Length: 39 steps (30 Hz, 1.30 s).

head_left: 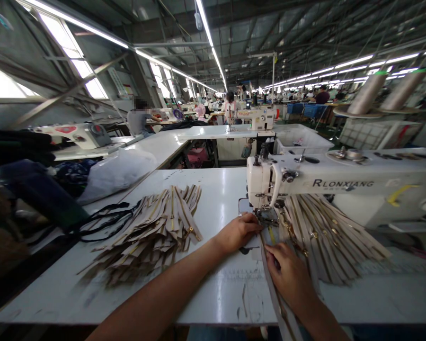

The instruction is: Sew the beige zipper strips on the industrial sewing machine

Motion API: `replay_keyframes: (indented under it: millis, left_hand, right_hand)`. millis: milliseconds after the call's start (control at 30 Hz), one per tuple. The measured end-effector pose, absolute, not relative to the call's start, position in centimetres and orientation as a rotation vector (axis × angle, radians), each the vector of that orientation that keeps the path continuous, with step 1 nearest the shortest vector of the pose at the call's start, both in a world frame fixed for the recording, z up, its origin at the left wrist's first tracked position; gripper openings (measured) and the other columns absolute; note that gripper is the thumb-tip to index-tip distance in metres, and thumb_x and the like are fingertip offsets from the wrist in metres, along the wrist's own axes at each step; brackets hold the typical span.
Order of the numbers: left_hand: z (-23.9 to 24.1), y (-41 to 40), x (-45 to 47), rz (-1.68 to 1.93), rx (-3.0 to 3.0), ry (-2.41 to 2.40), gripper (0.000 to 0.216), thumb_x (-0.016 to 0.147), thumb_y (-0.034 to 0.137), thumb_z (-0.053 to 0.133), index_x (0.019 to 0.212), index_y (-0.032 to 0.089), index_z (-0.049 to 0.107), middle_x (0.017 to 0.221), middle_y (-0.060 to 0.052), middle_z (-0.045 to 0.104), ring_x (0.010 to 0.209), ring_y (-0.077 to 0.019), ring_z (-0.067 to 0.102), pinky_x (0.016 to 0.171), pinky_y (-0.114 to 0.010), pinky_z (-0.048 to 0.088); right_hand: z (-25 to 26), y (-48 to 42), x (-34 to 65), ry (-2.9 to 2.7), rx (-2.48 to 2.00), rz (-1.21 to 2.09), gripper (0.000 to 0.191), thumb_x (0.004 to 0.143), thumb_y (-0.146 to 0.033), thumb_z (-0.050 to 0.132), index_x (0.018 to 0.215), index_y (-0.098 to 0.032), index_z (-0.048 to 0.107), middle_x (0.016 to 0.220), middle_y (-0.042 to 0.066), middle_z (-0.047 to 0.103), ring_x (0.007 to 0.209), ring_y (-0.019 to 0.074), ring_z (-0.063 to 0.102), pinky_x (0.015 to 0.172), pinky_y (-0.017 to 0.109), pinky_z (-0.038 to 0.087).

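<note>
A white sewing machine [341, 182] marked RLONXIANG stands on the white table [213, 293]. A beige zipper strip [274, 293] runs from the table's front edge up to the presser foot [268, 215]. My left hand [238, 233] lies on the table just left of the foot, fingers curled against the strip's upper end. My right hand [289, 274] presses flat on the strip below the foot, fingers stretched out. Under the machine arm, right of my hands, lies a fan of beige zippers [333, 237]. A second heap of zippers [152, 232] lies to the left.
Black cords [102, 220] and a white bag [117, 173] sit at the table's left, beside dark cloth piles [28, 189]. Two thread cones [383, 92] stand behind the machine. Further sewing tables, a white bin [301, 137] and seated people fill the hall beyond.
</note>
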<state>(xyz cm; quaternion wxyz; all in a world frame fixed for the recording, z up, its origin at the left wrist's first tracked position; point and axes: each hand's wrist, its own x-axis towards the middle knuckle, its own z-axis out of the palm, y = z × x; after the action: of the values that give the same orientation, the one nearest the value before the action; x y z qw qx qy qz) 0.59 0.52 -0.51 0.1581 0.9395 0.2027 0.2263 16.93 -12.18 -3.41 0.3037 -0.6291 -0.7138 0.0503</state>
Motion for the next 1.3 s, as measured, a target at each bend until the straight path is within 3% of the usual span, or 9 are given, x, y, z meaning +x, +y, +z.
replay_keyframes:
  millis: [667, 867, 1133, 1300]
  left_hand:
    - [0.5, 0.3, 0.1, 0.597, 2.903, 0.583, 0.024, 0.094, 0.019, 0.047, 0.103, 0.017, 0.07, 0.094, -0.008, 0.069, 0.091, -0.0197, 0.06, 0.081, -0.029, 0.049]
    - [0.6, 0.2, 0.1, 0.638, 2.889, 0.606, 0.022, 0.093, 0.018, 0.049, 0.101, 0.017, 0.07, 0.093, -0.007, 0.069, 0.09, -0.0196, 0.06, 0.08, -0.029, 0.049]
    - [0.2, 0.4, 0.0, 0.634, 2.887, 0.644, 0.022, 0.093, 0.017, 0.05, 0.101, 0.017, 0.07, 0.095, -0.007, 0.07, 0.091, -0.0203, 0.061, 0.081, -0.03, 0.049]
    - [0.0, 0.6, -0.1, 0.642, 2.878, 0.64, 0.024, 0.094, 0.018, 0.048, 0.102, 0.018, 0.07, 0.096, -0.007, 0.07, 0.091, -0.0198, 0.061, 0.081, -0.029, 0.049]
  right_hand:
    - [-1.7, -9.7, 16.7, -2.004, -1.815, 0.211, 0.032, 0.088, -0.006, 0.042, 0.101, -0.017, 0.069, 0.098, 0.007, 0.068, 0.092, 0.0184, 0.066, 0.084, 0.028, 0.049]
    - [-0.4, -7.8, 16.4, -2.055, -1.862, 0.242, 0.032, 0.091, -0.008, 0.039, 0.094, -0.015, 0.07, 0.094, 0.009, 0.068, 0.09, 0.0192, 0.065, 0.081, 0.028, 0.047]
    - [-1.3, -6.5, 16.1, -1.979, -1.897, 0.175, 0.03, 0.094, -0.016, 0.041, 0.109, -0.016, 0.067, 0.102, 0.009, 0.068, 0.093, 0.0201, 0.064, 0.08, 0.027, 0.044]
    - [-1.5, -6.6, 15.9, -1.95, -1.921, 0.163, 0.031, 0.093, -0.016, 0.041, 0.108, -0.016, 0.068, 0.1, 0.009, 0.067, 0.091, 0.02, 0.064, 0.078, 0.027, 0.045]
